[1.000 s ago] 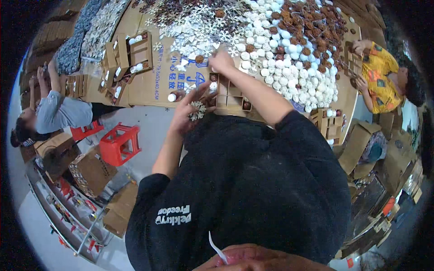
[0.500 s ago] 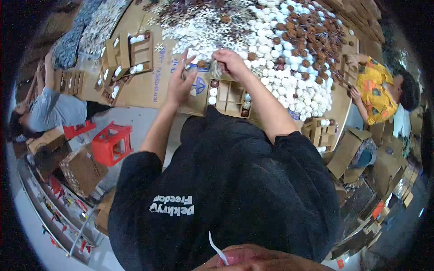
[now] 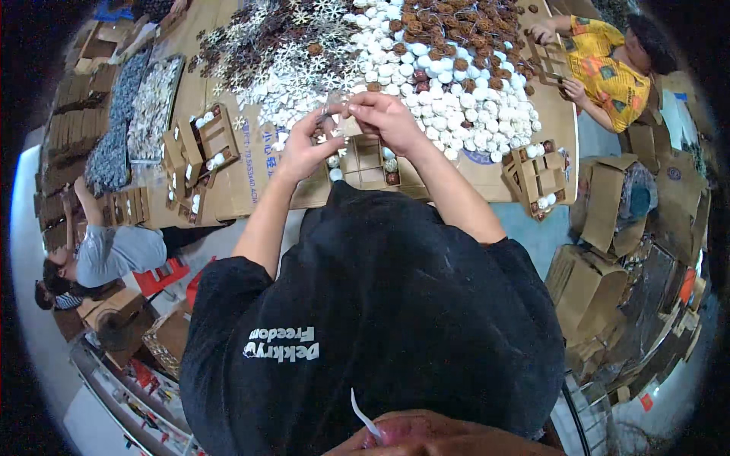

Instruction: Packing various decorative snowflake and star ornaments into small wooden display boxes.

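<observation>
Head view. Both hands are raised together over the near edge of the tabletop (image 3: 228,190), above a divided tray (image 3: 365,163). Left hand (image 3: 304,148): fingers curled upward, tips pinching a small pale ornament (image 3: 334,114). Right hand (image 3: 388,121): fingers bent, tips meeting the left hand's at the same ornament. The two hands touch at the fingertips; the ornament sits between them, just above the tray's far side. Its exact shape cannot be told, as the fingers cover much of it.

The tray lies at the near edge, in front of the person's chest. Several compartments hold white balls; one holds a brown one.

Beyond the hands, toward the far edge: a heap of white balls (image 3: 449,99), a patch of brown balls (image 3: 449,38) behind it, and a spread of snowflakes (image 3: 281,53) to the left, white and dark mixed.

Left part of the tabletop: another tray (image 3: 201,148) with a few white balls, and long flat trays of grey pieces (image 3: 114,129) near the left edge.

Right edge: a third tray (image 3: 536,178), partly filled. A person in yellow (image 3: 608,68) works at the far right corner. A person in grey (image 3: 114,254) bends beside the left edge, near a red stool (image 3: 163,277). Open cartons (image 3: 601,251) stand on the floor at right.
</observation>
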Action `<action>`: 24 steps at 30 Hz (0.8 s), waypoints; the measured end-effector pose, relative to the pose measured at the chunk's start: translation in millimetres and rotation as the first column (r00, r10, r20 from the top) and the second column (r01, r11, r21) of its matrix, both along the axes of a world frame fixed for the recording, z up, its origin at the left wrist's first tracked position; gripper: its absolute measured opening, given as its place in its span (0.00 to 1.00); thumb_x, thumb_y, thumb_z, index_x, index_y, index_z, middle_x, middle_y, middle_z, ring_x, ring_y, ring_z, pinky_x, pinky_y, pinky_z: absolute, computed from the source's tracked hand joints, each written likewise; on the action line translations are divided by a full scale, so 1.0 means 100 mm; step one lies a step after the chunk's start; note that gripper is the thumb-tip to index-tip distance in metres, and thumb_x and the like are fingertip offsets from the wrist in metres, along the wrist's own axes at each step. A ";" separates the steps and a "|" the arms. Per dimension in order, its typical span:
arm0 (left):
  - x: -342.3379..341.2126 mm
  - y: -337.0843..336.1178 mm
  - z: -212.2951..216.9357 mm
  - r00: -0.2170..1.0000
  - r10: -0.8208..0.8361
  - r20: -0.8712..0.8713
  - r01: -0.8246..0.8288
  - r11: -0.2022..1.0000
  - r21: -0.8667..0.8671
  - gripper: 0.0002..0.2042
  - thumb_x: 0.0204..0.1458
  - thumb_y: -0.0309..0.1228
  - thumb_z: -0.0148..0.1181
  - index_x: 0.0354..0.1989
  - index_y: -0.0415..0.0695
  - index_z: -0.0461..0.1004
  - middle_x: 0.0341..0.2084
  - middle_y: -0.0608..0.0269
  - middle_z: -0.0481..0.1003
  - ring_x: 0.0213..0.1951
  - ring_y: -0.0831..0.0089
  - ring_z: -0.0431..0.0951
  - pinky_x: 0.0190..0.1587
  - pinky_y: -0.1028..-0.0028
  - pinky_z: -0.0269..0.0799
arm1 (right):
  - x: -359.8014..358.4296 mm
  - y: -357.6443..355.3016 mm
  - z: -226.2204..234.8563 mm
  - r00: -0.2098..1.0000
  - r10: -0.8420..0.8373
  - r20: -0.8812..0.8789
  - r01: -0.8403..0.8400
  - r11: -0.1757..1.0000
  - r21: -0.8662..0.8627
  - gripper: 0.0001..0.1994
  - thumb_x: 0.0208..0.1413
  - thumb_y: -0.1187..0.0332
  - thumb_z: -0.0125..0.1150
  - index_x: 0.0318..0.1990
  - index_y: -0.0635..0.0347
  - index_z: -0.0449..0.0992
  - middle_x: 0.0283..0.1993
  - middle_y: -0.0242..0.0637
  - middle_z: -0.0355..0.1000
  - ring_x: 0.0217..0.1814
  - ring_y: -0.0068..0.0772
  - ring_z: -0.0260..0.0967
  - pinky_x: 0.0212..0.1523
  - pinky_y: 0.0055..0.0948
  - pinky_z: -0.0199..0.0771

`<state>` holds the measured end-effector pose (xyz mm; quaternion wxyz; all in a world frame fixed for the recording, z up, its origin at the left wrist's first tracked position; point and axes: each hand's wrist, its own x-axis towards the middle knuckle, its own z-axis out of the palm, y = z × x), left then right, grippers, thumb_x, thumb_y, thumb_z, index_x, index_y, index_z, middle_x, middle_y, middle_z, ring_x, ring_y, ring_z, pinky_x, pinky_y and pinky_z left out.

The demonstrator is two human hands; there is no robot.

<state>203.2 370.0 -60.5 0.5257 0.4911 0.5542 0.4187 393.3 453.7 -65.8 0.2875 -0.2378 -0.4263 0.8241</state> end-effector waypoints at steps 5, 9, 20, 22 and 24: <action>0.15 -0.21 0.10 0.942 0.124 0.311 -0.110 0.992 -0.061 0.15 0.45 0.19 0.57 0.44 0.37 0.74 0.42 0.62 0.74 0.42 0.73 0.73 0.45 0.72 0.72 | -0.03 -0.18 0.09 0.923 -0.354 0.148 0.255 0.855 0.451 0.10 0.59 0.67 0.63 0.43 0.64 0.80 0.23 0.21 0.68 0.21 0.10 0.55 0.21 0.15 0.51; 0.12 -0.38 0.17 0.717 0.059 0.694 0.037 0.992 -0.122 0.28 0.42 0.19 0.56 0.58 0.34 0.68 0.44 0.55 0.74 0.43 0.69 0.74 0.44 0.68 0.73 | -0.13 -0.22 0.06 0.960 -0.226 0.166 0.192 0.961 0.197 0.10 0.59 0.67 0.63 0.43 0.64 0.80 0.24 0.21 0.69 0.20 0.11 0.56 0.21 0.16 0.52; 0.05 -0.81 0.39 0.712 -0.060 0.699 0.134 0.990 -0.051 0.44 0.46 0.27 0.61 0.73 0.40 0.44 0.27 0.64 0.68 0.31 0.72 0.67 0.36 0.77 0.65 | -0.25 -0.56 0.01 0.889 0.413 -0.198 -0.444 0.884 -0.147 0.11 0.64 0.67 0.55 0.47 0.64 0.69 0.33 0.40 0.76 0.28 0.34 0.76 0.34 0.27 0.79; 0.05 -0.90 0.31 0.565 -0.048 0.824 0.195 0.978 -0.077 0.42 0.49 0.30 0.63 0.72 0.40 0.47 0.26 0.65 0.66 0.29 0.74 0.66 0.32 0.78 0.64 | -0.21 -0.50 -0.12 0.894 0.401 -0.199 -0.436 0.880 -0.187 0.10 0.62 0.68 0.57 0.45 0.66 0.73 0.40 0.40 0.77 0.39 0.31 0.76 0.41 0.26 0.78; 0.06 -0.92 0.20 0.506 0.028 0.862 0.102 0.990 -0.093 0.25 0.56 0.34 0.59 0.61 0.40 0.63 0.25 0.66 0.65 0.27 0.76 0.65 0.28 0.77 0.62 | -0.17 -0.46 -0.19 0.917 0.358 -0.178 -0.398 0.858 -0.325 0.09 0.61 0.68 0.59 0.42 0.67 0.77 0.40 0.38 0.77 0.36 0.28 0.74 0.40 0.24 0.76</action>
